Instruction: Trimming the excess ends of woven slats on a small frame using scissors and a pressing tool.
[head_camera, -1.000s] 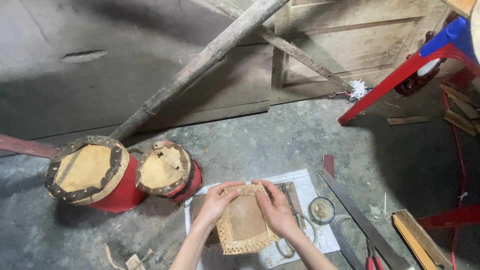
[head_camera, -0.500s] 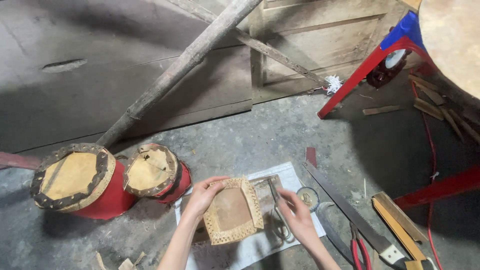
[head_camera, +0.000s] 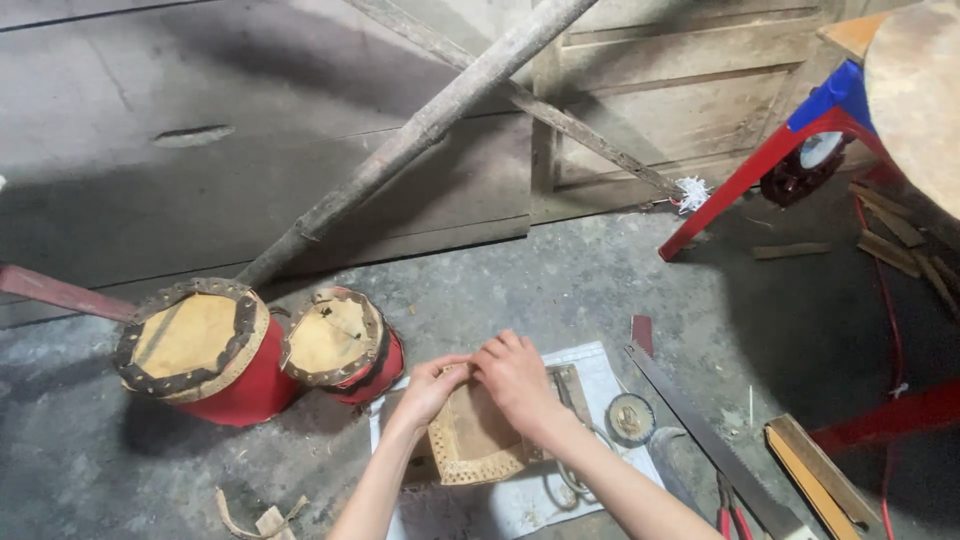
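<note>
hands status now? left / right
Left hand: gripping the top edge of the tan hide piece.
Right hand: pressed on the same hide piece, fingers curled over it.

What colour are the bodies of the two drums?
Red, on both the larger drum and smaller drum; clearest in the head view.

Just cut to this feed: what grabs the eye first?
Two red drums standing on the concrete floor at left, their tan skins ringed with dark lacing. Just right of them, both hands press on a tan hide piece lying on a white sheet. A long pole leans across the wall behind.
</note>
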